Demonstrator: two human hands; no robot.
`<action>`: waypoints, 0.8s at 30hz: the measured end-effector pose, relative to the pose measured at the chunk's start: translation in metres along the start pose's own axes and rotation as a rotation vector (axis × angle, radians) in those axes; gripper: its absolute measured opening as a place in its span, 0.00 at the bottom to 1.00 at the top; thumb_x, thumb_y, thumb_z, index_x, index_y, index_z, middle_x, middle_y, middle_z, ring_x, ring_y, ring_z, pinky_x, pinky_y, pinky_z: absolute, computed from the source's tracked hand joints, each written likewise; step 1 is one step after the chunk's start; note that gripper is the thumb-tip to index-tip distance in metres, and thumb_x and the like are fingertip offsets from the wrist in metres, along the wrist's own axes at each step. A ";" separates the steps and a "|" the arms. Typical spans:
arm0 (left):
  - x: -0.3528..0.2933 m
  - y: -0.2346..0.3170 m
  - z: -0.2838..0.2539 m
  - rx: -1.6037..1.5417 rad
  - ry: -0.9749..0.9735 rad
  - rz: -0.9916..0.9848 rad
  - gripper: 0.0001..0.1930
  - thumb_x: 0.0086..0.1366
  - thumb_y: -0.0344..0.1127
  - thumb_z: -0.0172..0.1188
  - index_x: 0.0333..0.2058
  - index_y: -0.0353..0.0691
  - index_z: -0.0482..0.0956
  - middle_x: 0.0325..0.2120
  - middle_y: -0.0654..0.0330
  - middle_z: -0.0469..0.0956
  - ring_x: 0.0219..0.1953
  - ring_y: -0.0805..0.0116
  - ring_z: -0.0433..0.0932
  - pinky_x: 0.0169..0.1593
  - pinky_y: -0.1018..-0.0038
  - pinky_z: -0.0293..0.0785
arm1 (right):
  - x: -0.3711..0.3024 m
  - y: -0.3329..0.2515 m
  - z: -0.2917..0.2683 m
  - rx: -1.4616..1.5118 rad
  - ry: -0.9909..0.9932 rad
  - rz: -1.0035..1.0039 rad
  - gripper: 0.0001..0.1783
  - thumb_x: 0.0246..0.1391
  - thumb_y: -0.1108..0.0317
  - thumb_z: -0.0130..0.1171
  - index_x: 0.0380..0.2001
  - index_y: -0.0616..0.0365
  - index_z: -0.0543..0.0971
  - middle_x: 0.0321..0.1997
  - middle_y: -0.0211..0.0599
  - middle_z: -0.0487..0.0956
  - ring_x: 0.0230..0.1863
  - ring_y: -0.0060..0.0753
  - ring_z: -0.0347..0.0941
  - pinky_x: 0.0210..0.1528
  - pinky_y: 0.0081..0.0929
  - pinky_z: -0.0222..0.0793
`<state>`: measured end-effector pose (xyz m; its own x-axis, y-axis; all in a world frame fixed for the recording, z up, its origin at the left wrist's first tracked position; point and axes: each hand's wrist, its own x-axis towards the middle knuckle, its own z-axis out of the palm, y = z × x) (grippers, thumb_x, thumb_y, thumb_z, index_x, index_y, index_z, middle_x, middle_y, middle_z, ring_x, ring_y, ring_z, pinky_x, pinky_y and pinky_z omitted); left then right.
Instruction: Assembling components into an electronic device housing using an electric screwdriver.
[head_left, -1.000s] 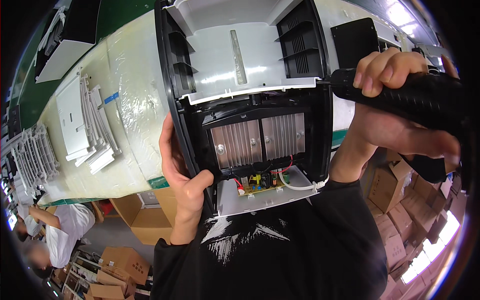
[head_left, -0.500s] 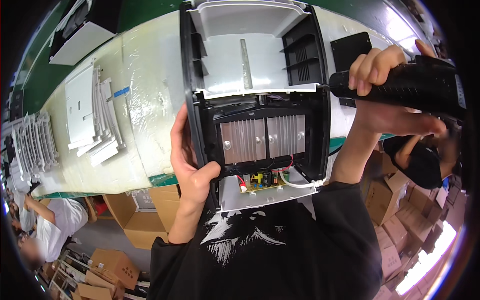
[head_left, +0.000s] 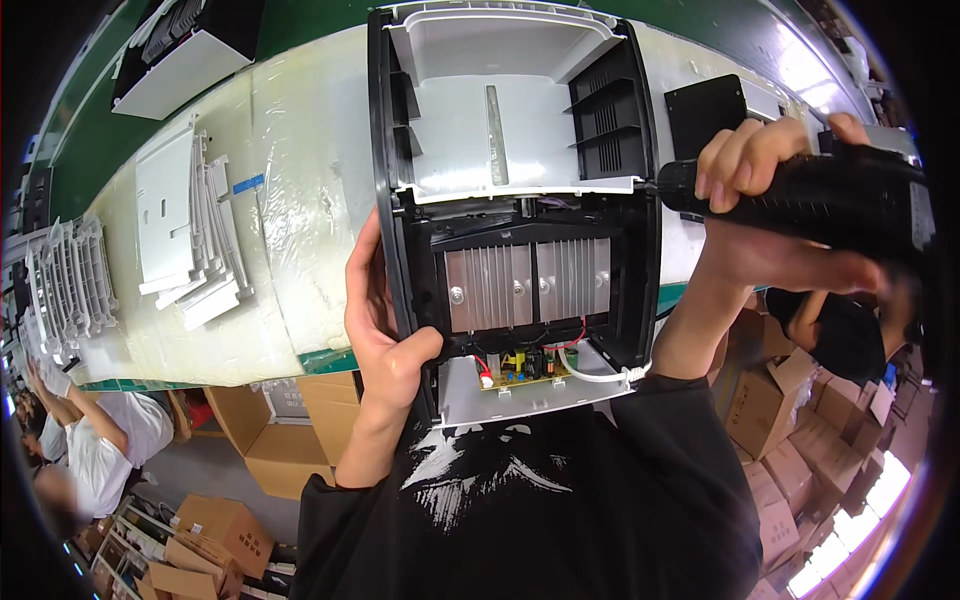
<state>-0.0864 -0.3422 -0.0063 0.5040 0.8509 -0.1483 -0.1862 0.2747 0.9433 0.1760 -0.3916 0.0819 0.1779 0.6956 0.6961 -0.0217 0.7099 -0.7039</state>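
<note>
Plainly, an open black-and-white case (head_left: 515,228) with ribbed metal (head_left: 490,288) inside is gripped by the left hand (head_left: 387,355) across the table edge (head_left: 328,358). At its right edge, a power tool (head_left: 810,195) is clasped by the right hand (head_left: 765,250). Well leftward, white panels (head_left: 168,235) are spread.

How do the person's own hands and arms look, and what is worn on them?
The left hand and right hand are ungloved, the wrists bare. Loose black sleeves end near the elbows, leaving the forearms bare; they belong to a black T-shirt with a white brush-stroke print.
</note>
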 end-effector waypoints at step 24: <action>0.000 -0.001 0.002 0.007 -0.001 0.000 0.48 0.31 0.22 0.48 0.62 0.31 0.54 0.55 0.53 0.64 0.58 0.63 0.63 0.63 0.73 0.53 | 0.031 -0.063 -0.009 0.053 0.046 -0.037 0.45 0.47 0.23 0.36 0.37 0.62 0.70 0.20 0.40 0.67 0.18 0.34 0.67 0.18 0.32 0.66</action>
<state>-0.0840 -0.3432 -0.0066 0.5046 0.8505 -0.1484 -0.1803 0.2719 0.9453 0.1915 -0.4163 0.1465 0.2248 0.6640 0.7132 -0.0665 0.7406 -0.6686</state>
